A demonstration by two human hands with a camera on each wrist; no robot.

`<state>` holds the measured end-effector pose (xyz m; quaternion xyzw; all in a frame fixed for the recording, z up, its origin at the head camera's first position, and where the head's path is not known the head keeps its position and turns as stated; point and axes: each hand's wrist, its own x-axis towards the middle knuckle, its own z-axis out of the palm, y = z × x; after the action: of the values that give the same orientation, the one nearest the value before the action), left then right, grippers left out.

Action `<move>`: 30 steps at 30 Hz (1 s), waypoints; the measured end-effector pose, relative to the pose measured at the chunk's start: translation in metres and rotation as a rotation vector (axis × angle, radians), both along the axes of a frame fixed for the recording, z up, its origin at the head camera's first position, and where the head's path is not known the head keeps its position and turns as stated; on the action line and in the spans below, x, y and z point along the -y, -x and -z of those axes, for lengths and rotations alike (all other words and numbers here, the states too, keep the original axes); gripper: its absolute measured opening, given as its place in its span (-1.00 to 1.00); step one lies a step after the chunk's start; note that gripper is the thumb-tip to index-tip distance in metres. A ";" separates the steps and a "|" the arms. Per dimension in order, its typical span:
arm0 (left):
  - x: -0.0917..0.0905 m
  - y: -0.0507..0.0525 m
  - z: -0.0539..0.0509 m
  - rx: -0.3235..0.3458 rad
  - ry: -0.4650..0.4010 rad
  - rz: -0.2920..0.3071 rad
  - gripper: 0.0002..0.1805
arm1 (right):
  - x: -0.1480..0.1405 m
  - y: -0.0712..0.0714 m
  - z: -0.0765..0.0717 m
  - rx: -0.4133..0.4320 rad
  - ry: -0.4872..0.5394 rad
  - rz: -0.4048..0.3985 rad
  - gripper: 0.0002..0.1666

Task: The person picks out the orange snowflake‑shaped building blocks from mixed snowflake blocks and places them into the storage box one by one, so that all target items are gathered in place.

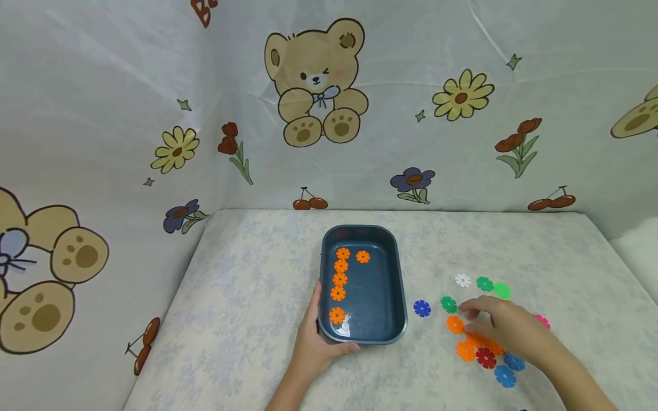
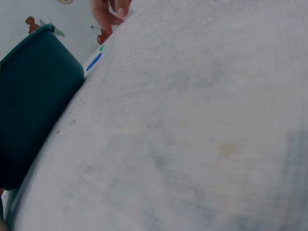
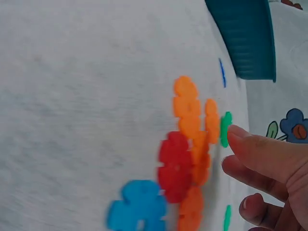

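A dark blue-green rectangular tray (image 1: 375, 297) stands on the table, with several orange notched plastic discs (image 1: 340, 279) in a column along its left side and one more orange disc (image 1: 362, 257) beside them. My left hand (image 1: 311, 349) holds the tray's near left corner, fingers along the left wall and thumb along the front. Over the loose discs to the right hovers my right hand (image 1: 514, 328), thumb and index finger apart and nothing visible between them. Closest to its fingertips are a green disc (image 1: 449, 304) and an orange disc (image 1: 454, 325).
A blue disc (image 1: 422, 308) lies between tray and pile. Around the right hand lie a red disc (image 1: 485, 358), light blue discs (image 1: 505, 376), a white disc (image 1: 462, 280) and a pink disc (image 1: 542, 321). Behind the table hangs a bear-print cloth (image 1: 390, 51).
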<state>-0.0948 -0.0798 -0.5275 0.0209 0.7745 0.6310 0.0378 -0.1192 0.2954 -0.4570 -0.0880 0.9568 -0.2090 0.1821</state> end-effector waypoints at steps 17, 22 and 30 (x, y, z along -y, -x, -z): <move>0.000 0.000 -0.001 0.006 -0.007 0.003 0.46 | -0.006 -0.009 0.020 0.067 0.057 0.049 -0.55; 0.001 -0.001 -0.001 0.001 -0.004 -0.002 0.47 | -0.012 -0.010 0.021 0.090 0.043 0.045 -0.52; 0.000 -0.001 -0.002 -0.011 -0.001 0.006 0.47 | -0.021 -0.013 0.025 0.120 0.078 0.051 -0.55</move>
<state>-0.0942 -0.0802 -0.5254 0.0266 0.7745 0.6310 0.0357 -0.1060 0.3169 -0.4822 -0.0580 0.9373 -0.2555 0.2300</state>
